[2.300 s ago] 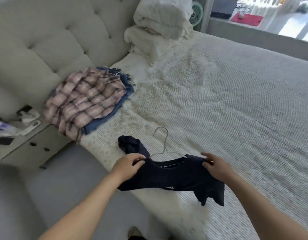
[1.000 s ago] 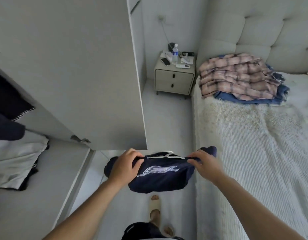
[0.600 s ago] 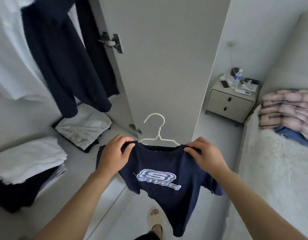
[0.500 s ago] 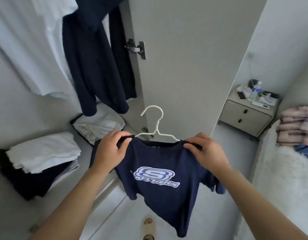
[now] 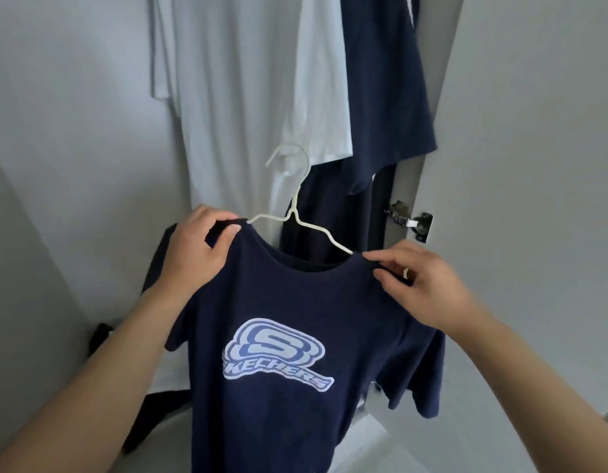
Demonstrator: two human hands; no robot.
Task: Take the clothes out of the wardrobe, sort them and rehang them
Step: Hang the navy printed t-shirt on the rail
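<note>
From the head camera, both hands hold up a dark blue cotton T-shirt with a pale blue logo [image 5: 278,353]. The T-shirt sits on a thin white wire hanger [image 5: 297,213]. The left hand [image 5: 196,254] pinches one shoulder of the T-shirt and the right hand [image 5: 422,285] pinches the other, so the hands are apart with the hanger's hook sticking up between them. The T-shirt hangs down below the hands, in front of the open wardrobe.

Just above and behind the hands hang a long white shirt [image 5: 248,80] and a dark blue top [image 5: 384,90]. To the right of the right hand is the pale grey wardrobe door [image 5: 534,131] with its shiny metal hinge [image 5: 410,221].

This looks like the rehanging step. The rail is out of sight above. Next, the hands likely need to lift the hook up and catch it on the rail beside the other clothes.
</note>
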